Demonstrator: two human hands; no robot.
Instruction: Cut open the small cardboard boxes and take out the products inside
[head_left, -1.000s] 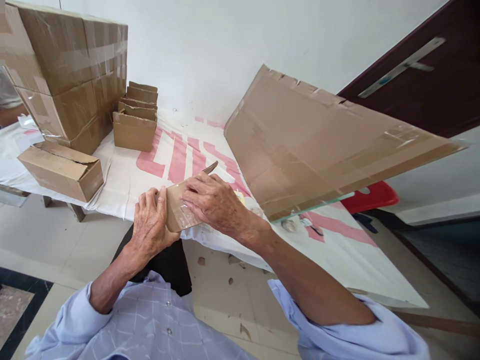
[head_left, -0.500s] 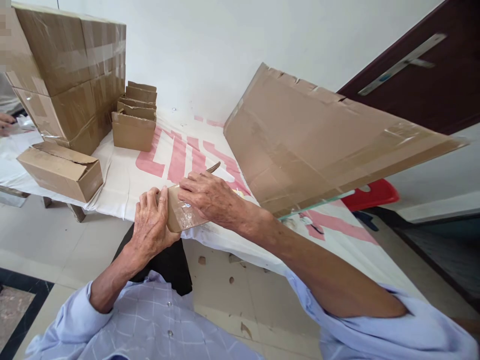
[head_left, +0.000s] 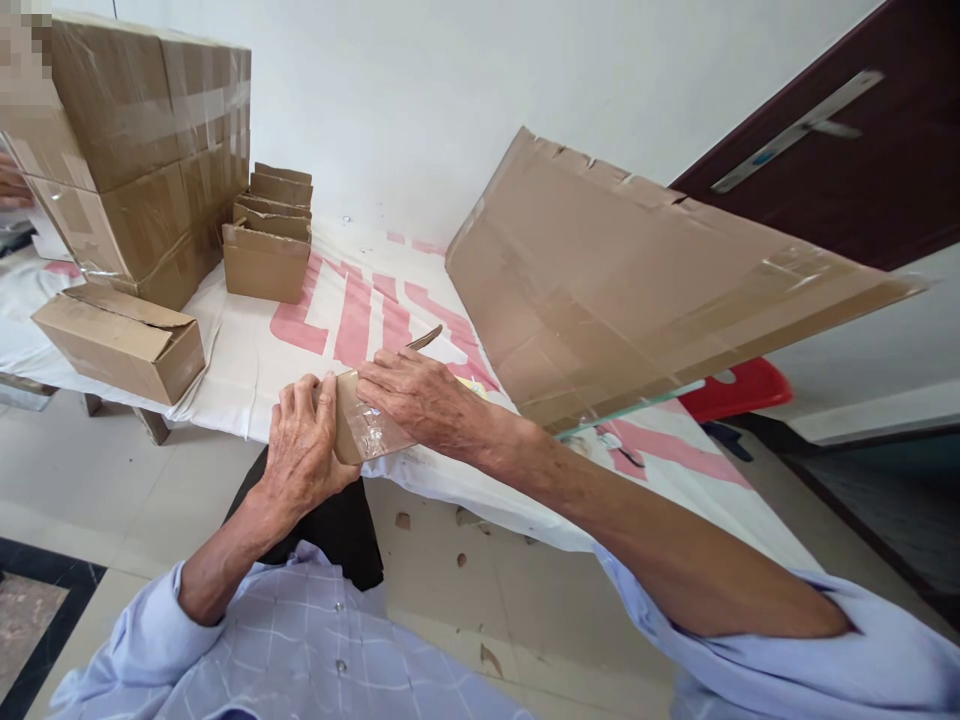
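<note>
At the near edge of the cloth-covered table I have a small cardboard box with shiny clear tape across its near face. My left hand grips its left end, thumb along the upper edge. Over the top and right part lies my right hand, its fingers bent against the cardboard and the tape. A cardboard flap juts out beyond the right knuckles. The box's far side and right end are hidden by that hand.
Taped cartons are stacked at the left. Near them stand a closed long box and several open boxes. A large cardboard sheet leans on the right, with a red stool behind. Another person's hand shows far left.
My hands and the box stay almost in place, while my right forearm and elbow have shifted slightly outward to the right. The other person's hand at far left has moved up.
</note>
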